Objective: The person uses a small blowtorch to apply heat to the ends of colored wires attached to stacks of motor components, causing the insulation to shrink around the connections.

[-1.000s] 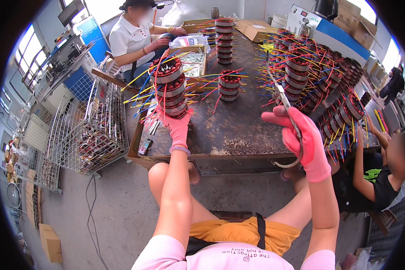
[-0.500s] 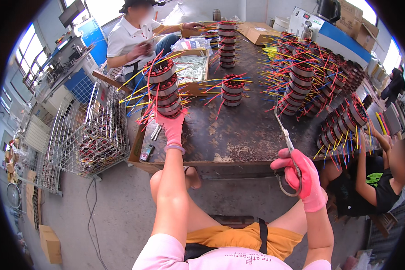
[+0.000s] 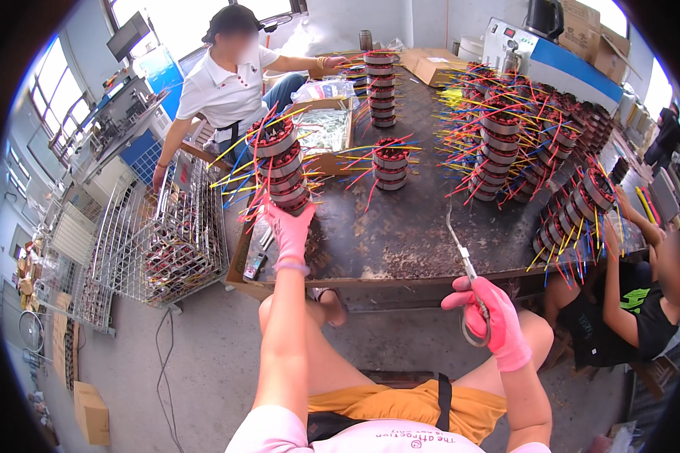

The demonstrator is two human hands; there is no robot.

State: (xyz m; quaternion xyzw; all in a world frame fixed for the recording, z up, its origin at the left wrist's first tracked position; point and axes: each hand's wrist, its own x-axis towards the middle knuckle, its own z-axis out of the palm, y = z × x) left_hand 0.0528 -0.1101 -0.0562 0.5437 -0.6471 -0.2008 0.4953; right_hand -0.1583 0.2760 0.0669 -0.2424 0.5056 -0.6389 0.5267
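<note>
My left hand (image 3: 289, 234), in a pink glove, is closed at the base of a leaning stack of wire-wound motor stators (image 3: 283, 166). Red, yellow and blue leads stick out all round the stack; its fingers are partly hidden behind the lowest stator. In my pink-gloved right hand (image 3: 499, 325) is a long, slim metal tool with scissor-like loop handles (image 3: 461, 245). Its thin, slightly bent tip points away over the table, apart from the stators. A shorter stator stack (image 3: 390, 162) stands between the two hands, farther back.
Taller stator stacks (image 3: 499, 155) crowd the table's right side; another (image 3: 381, 90) stands at the back. An open carton of pale pieces (image 3: 323, 128) lies behind the left stack. Wire cages (image 3: 159, 241) stand at the left. One co-worker (image 3: 230, 83) sits across, another (image 3: 627, 302) at right.
My right hand and its tool have come down and slightly left, toward me. The left hand stays at the stack's base. The far co-worker's arm now reaches down toward the wire cage.
</note>
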